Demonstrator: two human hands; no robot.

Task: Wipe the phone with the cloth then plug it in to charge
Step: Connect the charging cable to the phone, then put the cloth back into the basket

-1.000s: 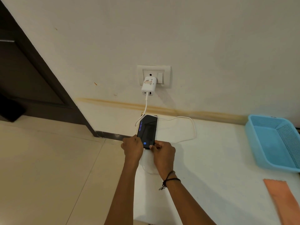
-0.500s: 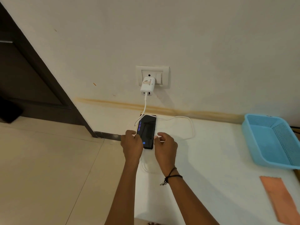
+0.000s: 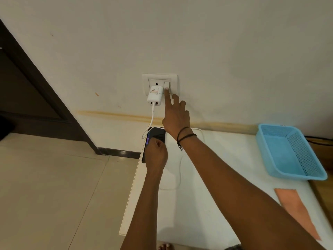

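White charger (image 3: 154, 95) sits in the wall socket; the right hand (image 3: 175, 118), fingers spread, presses the switch (image 3: 167, 84) beside it. Below, the left hand (image 3: 156, 155) grasps the phone (image 3: 158, 134). The orange cloth (image 3: 295, 208) lies aside, so wiping seems finished.

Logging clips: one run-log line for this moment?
right hand: fingertip on wall switch | left hand: on phone | cloth: aside

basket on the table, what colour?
Light blue, with mesh walls: basket, clearest in the head view, the only one.
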